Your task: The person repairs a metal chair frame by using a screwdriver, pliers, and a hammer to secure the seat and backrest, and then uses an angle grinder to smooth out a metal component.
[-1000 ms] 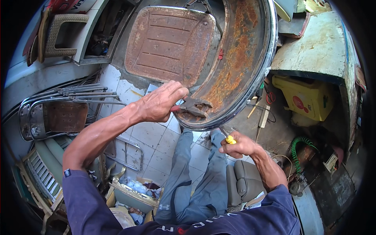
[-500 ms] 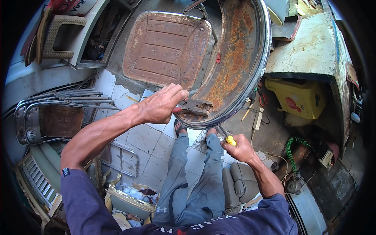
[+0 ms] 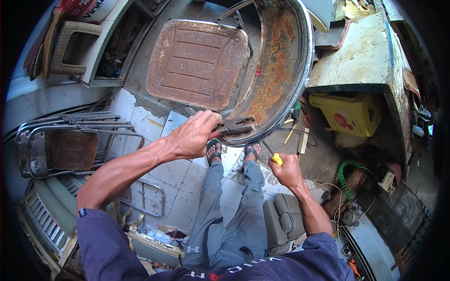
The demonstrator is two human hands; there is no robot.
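Note:
My left hand (image 3: 193,136) is closed round the red handles of a pair of pliers (image 3: 236,127). The dark jaws lie at the near rim of a large round metal frame (image 3: 281,70), rusty orange inside; I cannot tell whether they grip it. In my right hand (image 3: 289,172) is a screwdriver (image 3: 277,158) with a yellow handle. Its shaft points up toward the frame's near outer edge, and whether the tip touches is unclear. Behind my left hand stands a rusty metal chair seat (image 3: 197,65), beside the round frame.
Folded metal chairs (image 3: 72,149) lean at left above green cushions (image 3: 54,201). Grey padded cushions (image 3: 284,218) lie by my right leg. At right are a worn white table (image 3: 351,61), a yellow container (image 3: 347,117) under it and a green coiled hose (image 3: 346,180).
The round frame's near rim sits slightly farther from me, showing more of my feet. The screwdriver and pliers have shifted slightly with it; both hands keep their hold.

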